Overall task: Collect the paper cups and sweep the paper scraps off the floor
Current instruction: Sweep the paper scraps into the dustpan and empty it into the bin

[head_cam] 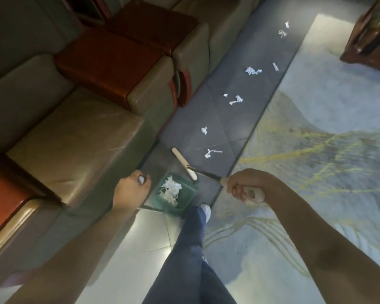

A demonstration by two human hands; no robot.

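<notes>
My right hand (244, 185) grips the cream handle of a broom (253, 194); its dark shaft runs down to a cream broom head (184, 163) on the grey floor. My left hand (132, 189) grips the white top of the dustpan handle (141, 179). Below it the green dustpan (189, 194) sits on the floor holding a heap of white paper scraps (170, 189). The broom head lies just beyond the dustpan. More paper scraps (212, 152) are strewn along the grey tile strip, the farthest scraps (283, 31) near the top. No paper cup is in view.
Olive sofas (75, 137) with red-brown wooden armrests (110, 64) line the left side. A patterned pale floor panel (316, 128) lies to the right. A wooden cabinet (371, 34) stands at the top right. My blue-trousered leg and white shoe (204, 212) are right behind the dustpan.
</notes>
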